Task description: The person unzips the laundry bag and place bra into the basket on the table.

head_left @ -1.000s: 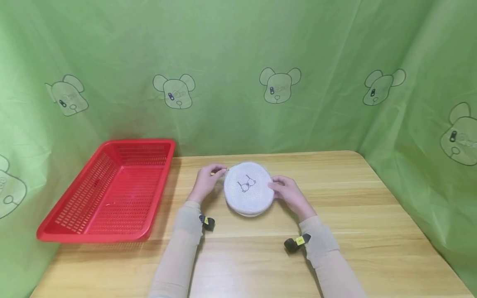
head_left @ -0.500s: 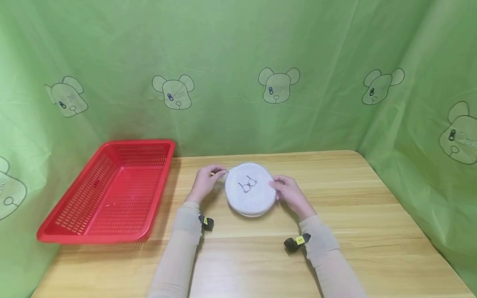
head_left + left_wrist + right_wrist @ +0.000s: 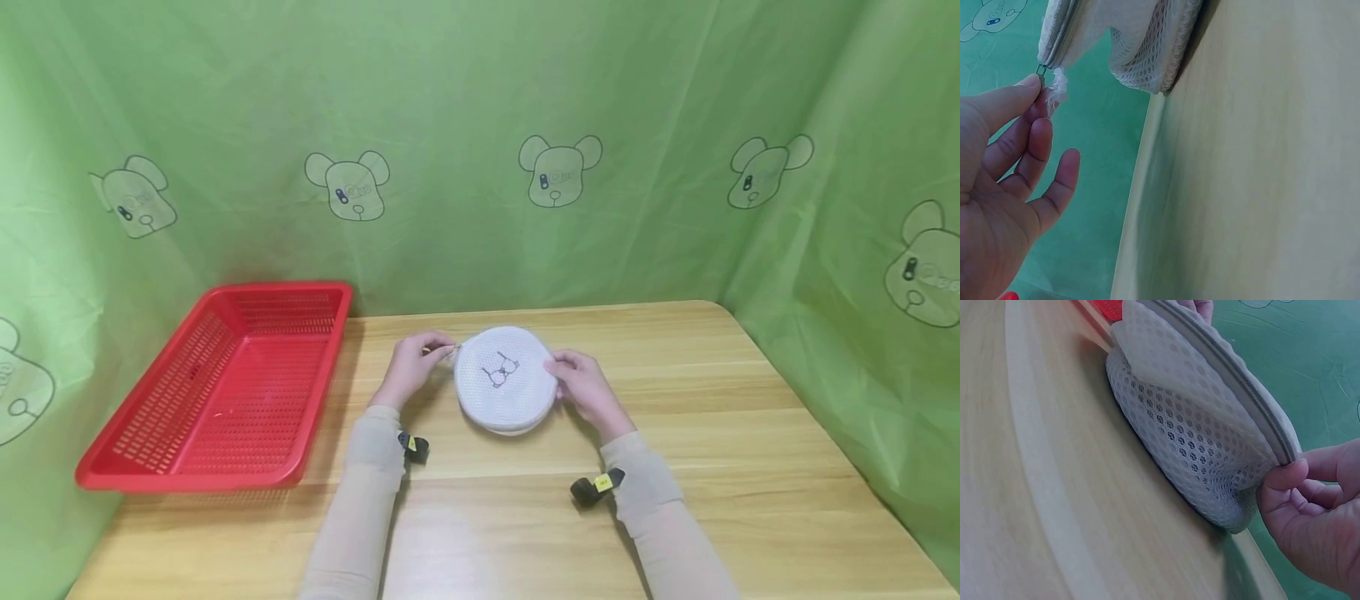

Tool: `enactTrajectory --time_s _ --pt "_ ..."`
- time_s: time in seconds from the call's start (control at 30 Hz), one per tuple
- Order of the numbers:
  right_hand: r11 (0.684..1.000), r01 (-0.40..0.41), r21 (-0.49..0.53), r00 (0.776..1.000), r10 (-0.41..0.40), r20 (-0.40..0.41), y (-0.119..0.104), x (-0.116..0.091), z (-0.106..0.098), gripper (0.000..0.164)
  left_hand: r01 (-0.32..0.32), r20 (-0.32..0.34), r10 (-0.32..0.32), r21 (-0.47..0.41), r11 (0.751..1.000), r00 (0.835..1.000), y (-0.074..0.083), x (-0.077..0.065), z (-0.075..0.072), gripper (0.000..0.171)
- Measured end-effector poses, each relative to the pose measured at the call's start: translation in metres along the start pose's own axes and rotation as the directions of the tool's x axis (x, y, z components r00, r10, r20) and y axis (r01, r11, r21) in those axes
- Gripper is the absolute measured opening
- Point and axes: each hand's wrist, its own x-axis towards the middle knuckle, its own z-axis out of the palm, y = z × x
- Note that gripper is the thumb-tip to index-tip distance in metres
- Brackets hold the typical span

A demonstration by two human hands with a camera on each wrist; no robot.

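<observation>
Two pinches, one round mesh bag

The left hand reaches forward, thumb and forefinger pinching the zipper pull at the bag's left edge, its other fingers loosely bent and spread apart. The right hand angles inward, its thumb over the bag's right rim, gripping it beside the zipper. The bag sits between the hands, over the wooden table, printed face upward.

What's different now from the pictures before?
Only a little: the white mesh bag has slid slightly to the right. I can't see anything newly grabbed or let go. The left hand pinches the zipper pull, and the right hand holds the bag's other side. The red basket stayed put.
</observation>
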Motion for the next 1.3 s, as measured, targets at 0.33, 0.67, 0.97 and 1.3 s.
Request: enactTrajectory --time_s 0.33,0.67,0.97,1.3 --pt "0.999 -0.008 0.044 0.999 0.010 -0.033 0.0006 0.0027 -0.0027 0.034 0.004 0.017 -0.004 0.005 1.000 1.000 -0.0013 -0.0002 -0.0011 0.012" --pt "0.998 0.004 0.061 0.999 -0.001 -0.050 -0.0001 0.0027 -0.0024 0.036 -0.008 0.019 0.007 0.024 1.000 1.000 -0.0021 0.0000 -0.0009 0.013" --pt "0.997 -0.007 0.079 0.997 0.013 -0.072 0.0015 0.0031 -0.0022 0.038 -0.011 0.033 0.009 0.034 0.999 0.999 -0.0025 -0.0007 0.0002 0.011" --pt "0.995 -0.017 0.101 0.997 0.025 -0.078 -0.0003 0.0021 -0.0048 0.040 -0.003 0.040 0.001 0.040 0.999 0.999 -0.0014 -0.0010 0.0003 0.012"
